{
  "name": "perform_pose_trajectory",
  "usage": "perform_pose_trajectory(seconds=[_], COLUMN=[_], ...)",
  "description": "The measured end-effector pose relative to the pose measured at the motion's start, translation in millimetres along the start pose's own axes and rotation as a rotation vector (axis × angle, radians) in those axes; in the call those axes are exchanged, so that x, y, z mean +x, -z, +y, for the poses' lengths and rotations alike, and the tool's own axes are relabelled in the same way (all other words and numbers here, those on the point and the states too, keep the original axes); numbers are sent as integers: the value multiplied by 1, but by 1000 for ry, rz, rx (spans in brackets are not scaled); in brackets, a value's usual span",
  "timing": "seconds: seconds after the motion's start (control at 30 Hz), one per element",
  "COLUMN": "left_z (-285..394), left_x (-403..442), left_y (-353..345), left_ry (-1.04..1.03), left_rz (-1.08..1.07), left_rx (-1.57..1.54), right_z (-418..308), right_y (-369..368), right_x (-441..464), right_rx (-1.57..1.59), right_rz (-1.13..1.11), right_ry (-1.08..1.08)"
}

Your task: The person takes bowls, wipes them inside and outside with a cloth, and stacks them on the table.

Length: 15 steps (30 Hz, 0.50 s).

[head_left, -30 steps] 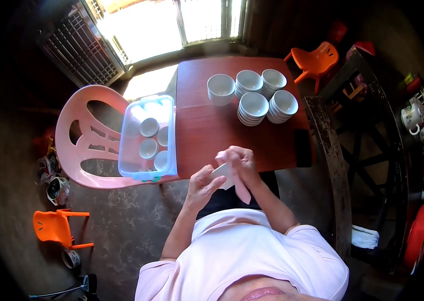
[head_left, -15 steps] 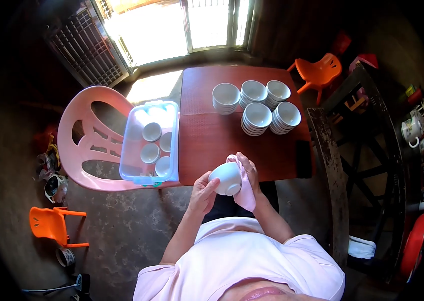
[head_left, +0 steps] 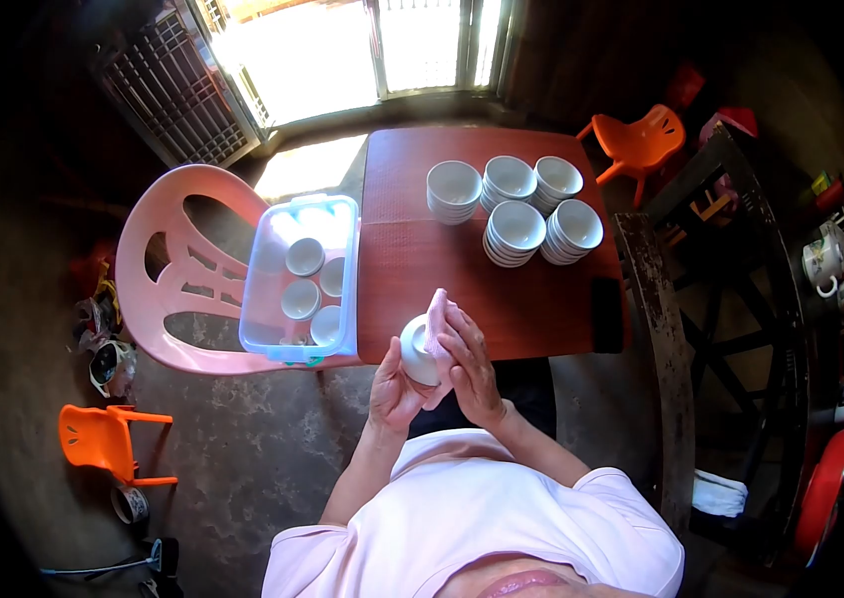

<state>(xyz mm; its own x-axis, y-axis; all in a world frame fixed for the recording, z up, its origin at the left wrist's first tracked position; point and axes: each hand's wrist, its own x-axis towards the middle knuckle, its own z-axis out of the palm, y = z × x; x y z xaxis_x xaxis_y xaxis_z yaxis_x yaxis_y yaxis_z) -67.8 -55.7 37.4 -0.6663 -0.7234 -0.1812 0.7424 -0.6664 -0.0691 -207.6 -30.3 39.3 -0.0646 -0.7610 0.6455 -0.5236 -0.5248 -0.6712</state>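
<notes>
A white bowl (head_left: 416, 361) is tipped on its side just off the table's near edge, its foot ring turned toward the cloth. My left hand (head_left: 392, 399) grips it from the left, thumb up along its side. A pink cloth (head_left: 438, 324) lies against the bowl's outside. My right hand (head_left: 470, 364) presses that cloth to the bowl with its fingers together; part of the bowl is hidden behind it. Beyond, on the red-brown table (head_left: 397, 259), stand several stacks of white bowls (head_left: 517, 229). Left of the table, a clear plastic tub (head_left: 287, 355) contains several more white bowls (head_left: 300, 299).
The tub rests on a pink plastic chair (head_left: 143, 259). Small orange chairs stand at the lower left (head_left: 93, 439) and far right (head_left: 646, 140). A dark wooden bench (head_left: 653, 369) runs close along the table's right side. A bright doorway lies ahead.
The bowl has turned, so its foot ring now faces up and toward the cloth. My right hand has shifted left, bringing the cloth across the bowl's base. Both hands sit slightly further left.
</notes>
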Motion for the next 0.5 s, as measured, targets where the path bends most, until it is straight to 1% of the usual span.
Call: perform_pose_trajectory(seconds=[0.03, 0.07, 0.1, 0.13, 0.17, 0.2, 0.23, 0.3, 0.33, 0.37, 0.4, 0.43, 0.47, 0.5], left_z=[2, 4, 4, 5, 5, 1, -1, -6, -11, -11, -9, -7, -3, -2], left_x=[0, -1, -1, -1, -1, -1, -3, -4, -1, -1, -1, -2, -4, -7], left_y=[9, 16, 15, 14, 13, 5, 0, -8, -12, -11, -5, -5, -7, -14], left_ry=[19, 42, 79, 115, 149, 147, 89, -35, -135, -163, -150, -133, -67, -44], left_rz=[15, 28, -28, -86, -144, -143, -132, -116, -146, -120, -117, -112, -80, -87], left_rx=[11, 22, 124, 224, 322, 333, 399, 529, 590, 732, 912, 1092, 1068, 988], right_z=[-1, 8, 19, 14, -1, -2, -1, -3, 2, 8, 3, 3, 3, -2], right_y=[4, 10, 20, 35, 46, 46, 46, 30, 15, 1, 4, 12, 20, 30], right_x=[4, 10, 20, 39, 54, 52, 51, 33, 12, -9, -3, -2, 0, 21], right_rx=[11, 68, 122, 424, 583, 657, 730, 758, 332, -133, 497, 136, -225, 415], right_rz=[4, -114, -233, -394, -515, -488, -464, -38, 59, 205, 253, 121, 88, -117], right_ry=[10, 64, 119, -200, -435, -466, -490, -514, -342, -244, -560, -310, -45, -274])
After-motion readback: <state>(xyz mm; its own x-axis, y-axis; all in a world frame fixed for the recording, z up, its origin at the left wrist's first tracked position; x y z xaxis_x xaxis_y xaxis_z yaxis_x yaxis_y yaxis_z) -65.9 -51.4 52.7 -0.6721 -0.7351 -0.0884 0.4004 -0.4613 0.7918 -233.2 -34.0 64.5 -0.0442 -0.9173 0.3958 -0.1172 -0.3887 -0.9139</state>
